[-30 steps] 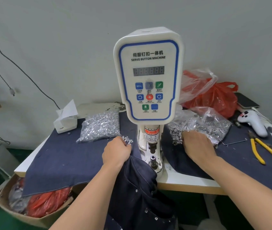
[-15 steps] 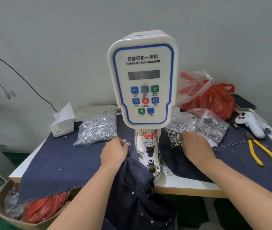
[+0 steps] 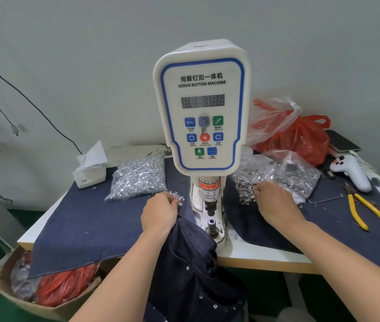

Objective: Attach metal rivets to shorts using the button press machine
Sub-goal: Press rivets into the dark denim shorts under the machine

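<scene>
The shorts (image 3: 191, 270), of dark denim and already bearing several small metal studs, hang over the front edge of the surface (image 3: 254, 254) directly below the press machine (image 3: 201, 108), so that the cloth needs only a short lift to reach the lower die (image 3: 211, 223), which stands bare. The left hand (image 3: 160, 213) rests on the upper edge of the shorts with its fingers curled over a small loose heap of silver rivets (image 3: 177, 196), apparently picking one; whether it also grips the cloth cannot be told. The right hand (image 3: 275, 201) reaches, fingers bent down, into a spill of ring-shaped rivet parts (image 3: 244, 190) from an open clear bag (image 3: 293, 175); whether a piece is already pinched is hidden. The two kinds of parts lie on opposite sides of the machine, presumably so that each hand can fetch its own half. A full bag of silver rivets (image 3: 138, 177) lies to the left on denim cloth (image 3: 87, 219) that covers the surface. Farther out are a tissue box (image 3: 90, 169), yellow-handled pliers (image 3: 365, 212), a white handheld device (image 3: 351, 170), a red plastic bag (image 3: 305, 138), and a cardboard box (image 3: 21, 296) on the floor.
</scene>
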Available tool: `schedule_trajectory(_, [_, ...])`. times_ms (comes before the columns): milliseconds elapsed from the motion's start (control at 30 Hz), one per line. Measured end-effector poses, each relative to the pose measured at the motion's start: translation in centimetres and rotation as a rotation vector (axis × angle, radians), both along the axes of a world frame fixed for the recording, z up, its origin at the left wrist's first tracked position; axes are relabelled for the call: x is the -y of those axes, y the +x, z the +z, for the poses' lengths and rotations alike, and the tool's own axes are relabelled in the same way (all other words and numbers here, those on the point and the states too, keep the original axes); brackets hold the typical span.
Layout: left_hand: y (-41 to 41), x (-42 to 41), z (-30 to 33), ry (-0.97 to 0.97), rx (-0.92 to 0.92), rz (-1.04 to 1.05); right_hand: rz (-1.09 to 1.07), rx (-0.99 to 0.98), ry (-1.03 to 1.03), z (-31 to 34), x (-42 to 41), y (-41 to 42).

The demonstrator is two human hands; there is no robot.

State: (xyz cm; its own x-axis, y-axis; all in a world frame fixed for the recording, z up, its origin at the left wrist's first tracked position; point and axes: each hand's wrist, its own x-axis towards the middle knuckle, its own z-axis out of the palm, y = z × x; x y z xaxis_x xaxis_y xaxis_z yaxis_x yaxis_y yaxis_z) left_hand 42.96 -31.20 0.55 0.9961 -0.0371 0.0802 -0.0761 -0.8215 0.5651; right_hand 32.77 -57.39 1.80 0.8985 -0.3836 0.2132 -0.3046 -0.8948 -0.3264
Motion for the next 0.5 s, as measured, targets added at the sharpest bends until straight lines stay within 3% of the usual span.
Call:
schedule_trajectory(267, [-1.3, -1.0, 0.2, -0.309, -0.027, -0.052, 0.03, 0.122, 0.23, 0.3, -0.2, -0.8])
schedule_trajectory(500, [-4.1, -2.1, 0.7, -0.521, -0.052, -0.194, 0.075, 0.074, 0.442, 0.0, -1.0, -1.8])
